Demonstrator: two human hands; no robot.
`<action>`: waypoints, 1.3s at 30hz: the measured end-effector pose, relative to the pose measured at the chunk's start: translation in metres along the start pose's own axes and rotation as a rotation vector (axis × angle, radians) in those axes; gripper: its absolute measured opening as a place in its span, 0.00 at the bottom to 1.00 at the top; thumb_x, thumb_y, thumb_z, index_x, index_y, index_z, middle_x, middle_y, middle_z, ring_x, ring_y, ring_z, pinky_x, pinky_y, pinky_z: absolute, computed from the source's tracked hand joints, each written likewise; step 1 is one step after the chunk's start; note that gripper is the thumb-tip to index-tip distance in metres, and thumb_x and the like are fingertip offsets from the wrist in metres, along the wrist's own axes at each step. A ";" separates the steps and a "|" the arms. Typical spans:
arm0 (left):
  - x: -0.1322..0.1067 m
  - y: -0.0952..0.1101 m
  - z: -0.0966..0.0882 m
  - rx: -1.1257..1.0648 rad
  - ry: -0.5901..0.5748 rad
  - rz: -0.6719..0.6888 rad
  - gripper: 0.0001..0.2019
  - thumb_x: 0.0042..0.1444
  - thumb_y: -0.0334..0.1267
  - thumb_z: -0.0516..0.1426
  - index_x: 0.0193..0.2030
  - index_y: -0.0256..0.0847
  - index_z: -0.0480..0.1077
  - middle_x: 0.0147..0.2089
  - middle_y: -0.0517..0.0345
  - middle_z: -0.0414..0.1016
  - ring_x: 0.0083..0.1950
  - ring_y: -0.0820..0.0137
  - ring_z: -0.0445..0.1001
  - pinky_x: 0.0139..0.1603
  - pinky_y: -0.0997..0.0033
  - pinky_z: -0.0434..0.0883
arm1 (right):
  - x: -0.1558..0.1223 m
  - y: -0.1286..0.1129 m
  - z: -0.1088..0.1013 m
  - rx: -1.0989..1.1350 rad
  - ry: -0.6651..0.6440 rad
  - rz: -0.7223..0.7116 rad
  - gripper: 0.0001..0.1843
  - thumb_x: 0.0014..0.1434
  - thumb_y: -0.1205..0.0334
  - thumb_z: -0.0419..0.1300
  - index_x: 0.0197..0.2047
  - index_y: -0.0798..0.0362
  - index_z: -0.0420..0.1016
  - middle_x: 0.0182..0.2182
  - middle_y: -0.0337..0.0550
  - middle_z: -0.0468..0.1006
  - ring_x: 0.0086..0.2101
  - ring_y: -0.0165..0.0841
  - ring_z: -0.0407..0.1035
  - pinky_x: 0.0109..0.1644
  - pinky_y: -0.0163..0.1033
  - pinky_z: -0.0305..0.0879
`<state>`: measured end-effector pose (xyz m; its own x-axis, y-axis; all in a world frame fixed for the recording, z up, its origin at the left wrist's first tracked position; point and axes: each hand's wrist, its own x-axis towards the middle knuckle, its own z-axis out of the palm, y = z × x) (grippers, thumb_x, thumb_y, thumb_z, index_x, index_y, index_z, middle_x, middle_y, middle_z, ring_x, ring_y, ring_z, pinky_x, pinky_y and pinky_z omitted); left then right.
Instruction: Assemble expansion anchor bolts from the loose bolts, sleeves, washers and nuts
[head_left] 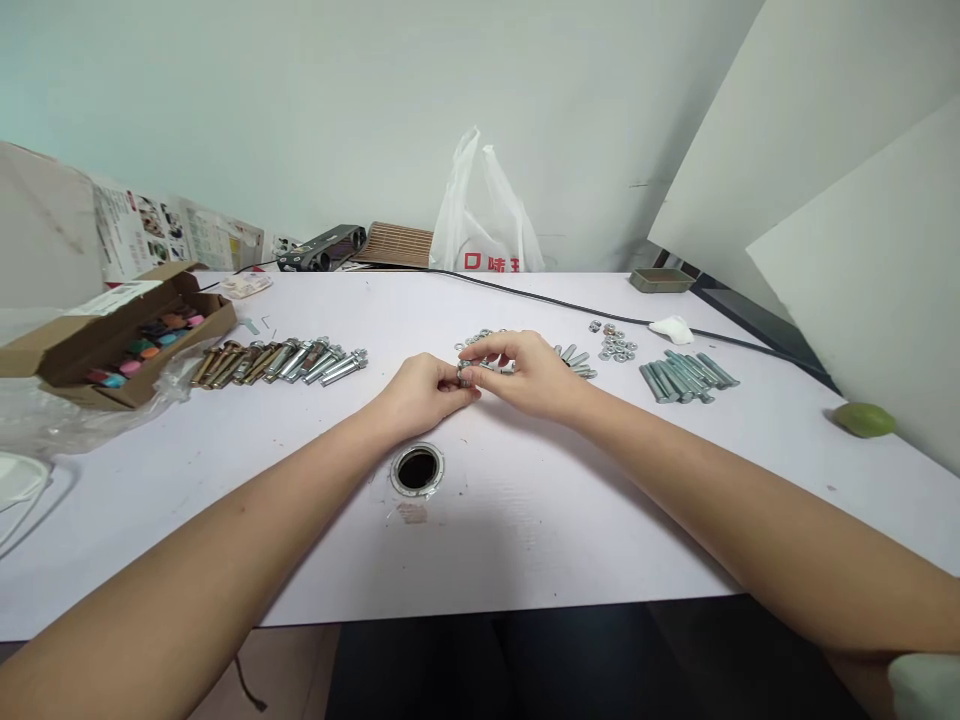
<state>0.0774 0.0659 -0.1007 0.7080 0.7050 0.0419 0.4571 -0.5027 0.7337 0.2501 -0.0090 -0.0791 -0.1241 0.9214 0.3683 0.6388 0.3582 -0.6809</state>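
Note:
My left hand point(425, 393) and my right hand point(531, 375) meet above the middle of the white table, their fingertips pinched together. Between them shows a small shiny metal fastener point(463, 373); most of it is hidden by the fingers, so I cannot tell its full shape. Just behind my hands lies a pile of washers and nuts point(484, 337), partly covered by my right hand. Several bolts point(574, 360) stick out beyond my right wrist. To the left a row of assembled expansion bolts point(281, 360), some brownish, some silver, lies side by side.
Metal sleeves point(684, 377) and loose washers point(617, 346) lie on the right, near a green fruit point(864, 419). An open cardboard box point(135, 345) stands left. A black cable point(555, 300) crosses behind, before a plastic bag point(486, 225). A round hole point(417, 469) pierces the table point(480, 560).

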 end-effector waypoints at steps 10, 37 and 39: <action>0.000 0.001 -0.002 -0.008 -0.013 0.000 0.17 0.50 0.48 0.58 0.20 0.36 0.65 0.21 0.65 0.55 0.26 0.78 0.53 0.27 0.74 0.52 | -0.007 0.007 0.006 -0.120 0.033 -0.053 0.19 0.56 0.50 0.66 0.49 0.49 0.79 0.52 0.49 0.74 0.54 0.42 0.64 0.59 0.52 0.58; 0.000 -0.001 -0.005 -0.013 -0.002 -0.031 0.19 0.51 0.53 0.61 0.31 0.37 0.79 0.24 0.62 0.71 0.27 0.75 0.61 0.28 0.73 0.57 | -0.008 0.015 0.001 0.185 0.186 -0.043 0.32 0.67 0.43 0.51 0.17 0.52 0.70 0.33 0.46 0.79 0.47 0.37 0.73 0.55 0.44 0.64; 0.000 -0.001 -0.006 -0.022 -0.015 -0.036 0.19 0.50 0.53 0.61 0.33 0.37 0.80 0.25 0.61 0.73 0.28 0.75 0.63 0.29 0.74 0.59 | -0.009 0.014 -0.003 0.219 0.259 -0.010 0.33 0.67 0.43 0.51 0.15 0.52 0.66 0.26 0.44 0.77 0.40 0.35 0.74 0.50 0.42 0.65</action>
<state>0.0739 0.0690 -0.0971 0.6997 0.7145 0.0052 0.4702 -0.4660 0.7495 0.2622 -0.0126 -0.0897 0.0850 0.8589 0.5051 0.4563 0.4171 -0.7860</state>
